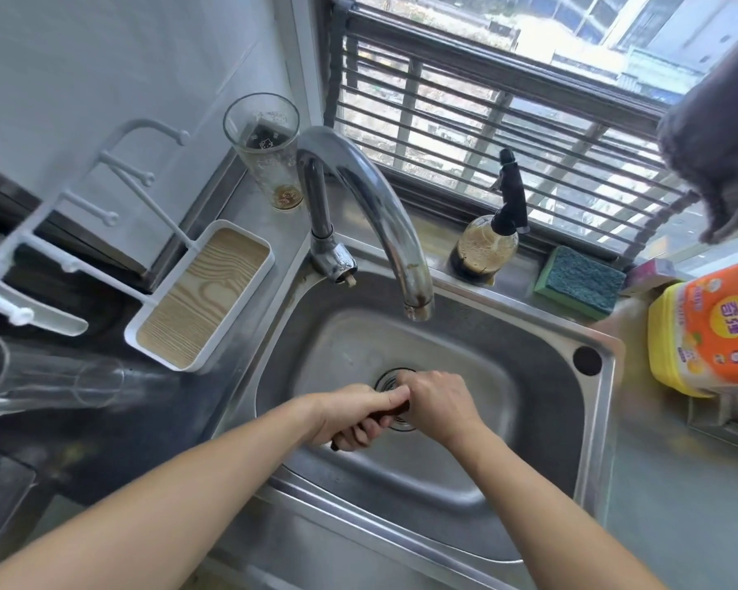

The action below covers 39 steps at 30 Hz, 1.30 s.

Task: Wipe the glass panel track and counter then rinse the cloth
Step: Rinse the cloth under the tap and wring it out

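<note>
both hands (395, 408) fisted on dark cloth (390, 410) | cloth mostly hidden | over sink (529, 334)

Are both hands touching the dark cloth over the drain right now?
Touching. The head view shows the left hand and right hand both closed around the dark cloth, which shows between them above the sink drain.

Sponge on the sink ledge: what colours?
Sponge: dark teal scrub top over a green base, clearest in the head view.
</note>
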{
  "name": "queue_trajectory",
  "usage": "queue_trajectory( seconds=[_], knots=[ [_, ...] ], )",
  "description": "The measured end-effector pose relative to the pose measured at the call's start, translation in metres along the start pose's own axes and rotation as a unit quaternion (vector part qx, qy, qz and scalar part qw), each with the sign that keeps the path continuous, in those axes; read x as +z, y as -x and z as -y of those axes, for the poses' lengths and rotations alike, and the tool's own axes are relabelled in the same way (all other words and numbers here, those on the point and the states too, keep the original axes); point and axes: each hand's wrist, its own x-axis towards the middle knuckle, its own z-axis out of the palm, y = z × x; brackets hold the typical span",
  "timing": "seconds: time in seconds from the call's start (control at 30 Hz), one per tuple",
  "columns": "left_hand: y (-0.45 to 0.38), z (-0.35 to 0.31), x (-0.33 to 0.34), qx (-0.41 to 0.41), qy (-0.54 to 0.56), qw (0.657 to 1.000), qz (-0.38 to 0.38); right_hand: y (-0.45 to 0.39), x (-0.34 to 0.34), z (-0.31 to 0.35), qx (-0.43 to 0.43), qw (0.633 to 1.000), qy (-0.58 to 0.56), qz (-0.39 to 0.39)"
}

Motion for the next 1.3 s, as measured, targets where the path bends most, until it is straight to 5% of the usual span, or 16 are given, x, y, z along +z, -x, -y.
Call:
queue_trajectory(
  seconds=[0.1, 0.23, 0.37, 0.47, 0.53, 0.7, 0.8, 0.9, 1.07, 1.17, 1.3],
  knots=[
    [-0.002, -0.005, -0.008, 0.063, -0.269, 0.957, -0.093, -0.003, 0.002, 0.004, 0.009, 0.995, -0.055, 0.085],
    [-0.007, -0.001, -0.023, 0.132, -0.603, 0.752, -0.231, -0.003, 0.006, 0.000, 0.104, 0.935, -0.268, 0.208],
    [-0.008, 0.010, -0.030, 0.350, -0.689, 0.582, -0.254, 0.003, -0.009, -0.017, 0.157, 0.750, -0.560, 0.317],
    [-0.011, 0.008, -0.029, 0.467, -0.668, 0.511, -0.274, 0.008, -0.015, -0.018, 0.125, 0.590, -0.656, 0.453],
    [-0.010, 0.005, -0.027, 0.482, -0.677, 0.488, -0.267, 0.009, -0.014, -0.008, 0.102, 0.558, -0.639, 0.520],
    [-0.007, 0.012, -0.025, 0.336, -0.699, 0.564, -0.283, 0.007, -0.003, 0.019, 0.164, 0.720, -0.518, 0.432],
    [-0.002, -0.001, -0.005, 0.181, -0.714, 0.618, -0.275, 0.003, 0.000, 0.030, 0.169, 0.851, -0.350, 0.353],
    [-0.004, -0.001, 0.006, 0.100, -0.695, 0.662, -0.262, 0.008, 0.001, 0.035, 0.129, 0.937, -0.169, 0.277],
    [-0.011, 0.009, 0.016, 0.082, -0.555, 0.779, -0.280, 0.013, -0.007, 0.024, 0.011, 0.988, -0.003, 0.154],
    [-0.014, 0.020, 0.016, 0.096, -0.414, 0.864, -0.269, 0.008, -0.008, 0.018, -0.054, 0.992, 0.054, 0.097],
    [-0.011, 0.021, 0.022, 0.133, -0.236, 0.926, -0.262, 0.001, -0.011, 0.010, -0.106, 0.990, 0.085, 0.038]
  ],
)
